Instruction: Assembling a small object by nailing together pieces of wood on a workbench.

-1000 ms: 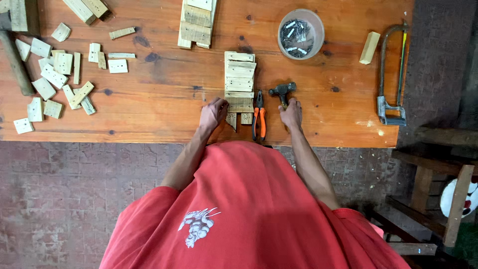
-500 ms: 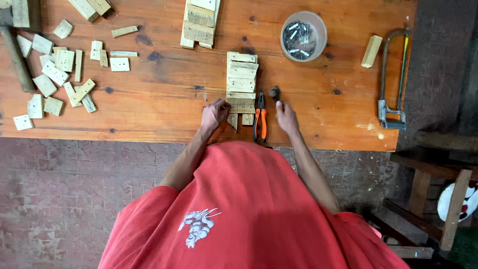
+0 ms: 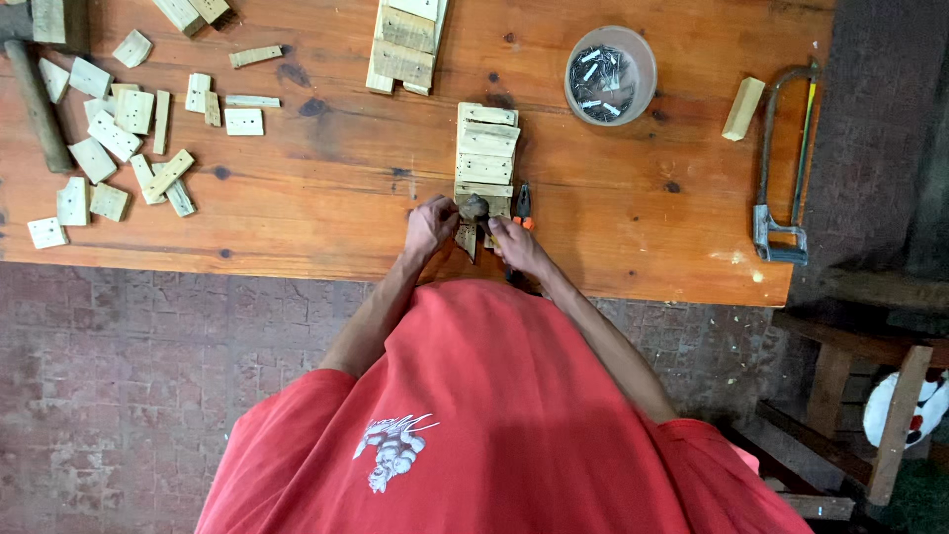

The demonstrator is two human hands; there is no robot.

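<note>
Pale slatted wooden strip (image 3: 484, 158) now has the dark-headed hammer (image 3: 474, 207) brought onto its near end; right hand (image 3: 516, 244) grips the handle, left hand (image 3: 430, 225) pinches the slat.

Hands (image 3: 474, 232) at slat stack (image 3: 484, 158), hammer (image 3: 474, 207) perhaps.

Soft even daylight, faint shadows, sharp centre, slight blur and stretch at edges
</note>
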